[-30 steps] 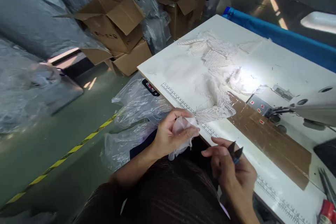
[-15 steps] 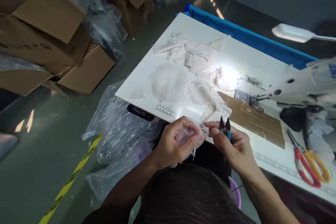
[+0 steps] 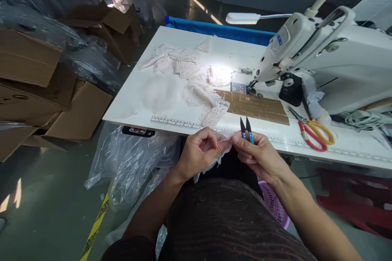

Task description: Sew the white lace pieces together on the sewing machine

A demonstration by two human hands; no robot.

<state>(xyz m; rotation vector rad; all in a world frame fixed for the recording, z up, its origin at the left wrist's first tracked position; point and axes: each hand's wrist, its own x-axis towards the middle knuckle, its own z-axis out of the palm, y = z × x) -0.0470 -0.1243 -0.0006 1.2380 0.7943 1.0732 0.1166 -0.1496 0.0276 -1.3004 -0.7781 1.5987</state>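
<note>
Since 1 s ago both hands had come together at the table edge w/ the sewing machine now in view: L hand pinched the white fabric piece, which lay btwn both hands, R hand touching it and gripping blue thread snips, blades up.
</note>
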